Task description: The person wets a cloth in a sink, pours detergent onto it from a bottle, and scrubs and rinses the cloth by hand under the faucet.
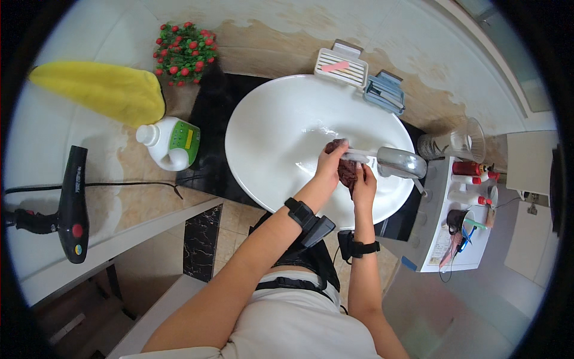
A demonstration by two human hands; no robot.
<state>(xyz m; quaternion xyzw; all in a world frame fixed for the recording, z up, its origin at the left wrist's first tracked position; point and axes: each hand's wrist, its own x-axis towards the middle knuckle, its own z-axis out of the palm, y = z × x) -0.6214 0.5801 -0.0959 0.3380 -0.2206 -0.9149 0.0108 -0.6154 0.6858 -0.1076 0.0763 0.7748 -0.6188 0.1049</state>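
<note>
Over the white oval basin [263,143], both my hands grip a crumpled dark brown piece that looks like wet fabric [347,173]. My left hand [330,160] is closed on its upper left part. On its right edge, the fingers of my right hand [363,188] are pinched. The silver faucet [399,163] reaches in from the right, its spout end close to my fingertips. A whitish patch, water or foam, lies over the fabric by the spout; I cannot make out which. Wet glints show on the basin floor beyond my hands.
Left of the basin stand a white jug with a green label [173,143], a yellow cloth [107,90], a red-flowered plant [185,54] and a black hair dryer [75,206]. Soap racks [341,67] hang behind. A white cabinet [433,239] with bottles and a cup is on the right.
</note>
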